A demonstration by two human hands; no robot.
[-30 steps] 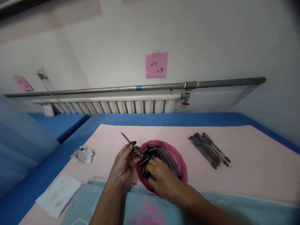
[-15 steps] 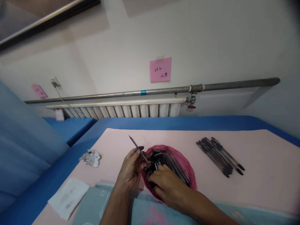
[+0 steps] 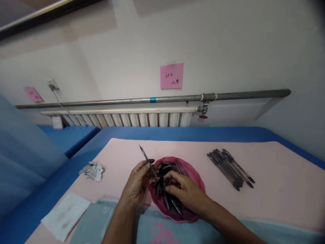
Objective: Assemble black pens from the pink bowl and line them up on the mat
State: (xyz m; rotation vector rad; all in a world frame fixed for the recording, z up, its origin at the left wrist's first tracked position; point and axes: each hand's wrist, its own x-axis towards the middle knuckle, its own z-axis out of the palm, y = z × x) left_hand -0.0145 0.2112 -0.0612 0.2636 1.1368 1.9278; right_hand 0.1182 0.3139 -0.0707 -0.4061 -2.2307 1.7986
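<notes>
A slim uncapped pen (image 3: 144,153) stands tilted in my left hand (image 3: 137,184), its pointed tip up and to the left. My left fingers are closed round its lower part, at the left rim of a pink basket (image 3: 199,176). The basket holds dark pen parts (image 3: 166,200) and clear barrels (image 3: 179,167). Over it is my right hand (image 3: 184,189), thumb and fingertips pinched together among the dark parts; whatever lies between them is too small and dark to make out.
Several black-capped pens (image 3: 230,169) lie in a bundle on the pink sheet (image 3: 276,176) to the right. At the left are a crumpled, stained tissue (image 3: 92,171) and a flat white cloth (image 3: 66,215). A patterned blue-green cloth (image 3: 149,227) runs along the near edge. Behind stands a radiator (image 3: 142,119).
My right hand has risen from deep in the basket, and its fingers have come together near my left hand. The pen stays in my left hand. The view has shifted slightly.
</notes>
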